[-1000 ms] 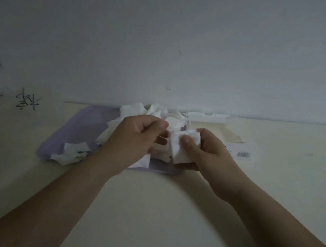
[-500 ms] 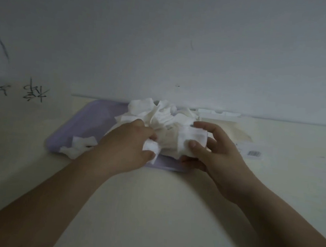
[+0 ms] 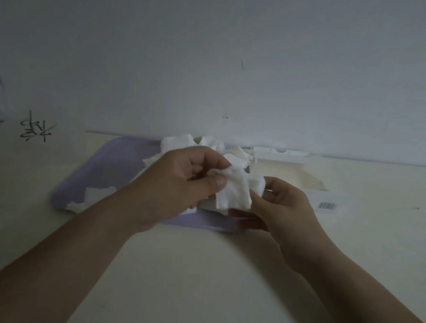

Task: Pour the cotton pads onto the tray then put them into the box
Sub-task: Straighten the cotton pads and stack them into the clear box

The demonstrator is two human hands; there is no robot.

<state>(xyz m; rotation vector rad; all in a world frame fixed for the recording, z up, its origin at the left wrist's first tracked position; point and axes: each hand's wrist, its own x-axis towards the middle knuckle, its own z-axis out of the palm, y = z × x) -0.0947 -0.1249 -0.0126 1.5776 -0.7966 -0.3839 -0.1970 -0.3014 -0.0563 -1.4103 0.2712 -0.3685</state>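
Above the near edge of the flat lilac plastic tray [image 3: 118, 162], the left hand [image 3: 178, 184] pinches one white square cotton pad [image 3: 233, 192] between thumb and forefinger. The right hand [image 3: 287, 215] curls its fingers [image 3: 244, 214] around a second white pad [image 3: 256, 185], which touches the first. Loose white pads [image 3: 180, 142] lie heaped on the tray. The white box [image 3: 280, 152] stands at the tray's far right corner on the cream bench [image 3: 195, 277].

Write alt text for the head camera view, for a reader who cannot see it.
Two bare hands work over a purple tray of white cotton pads: the left hand pinches one cotton pad, the right hand holds a few pads beside it. A loose heap lies on the tray; a pale box sits behind, right.
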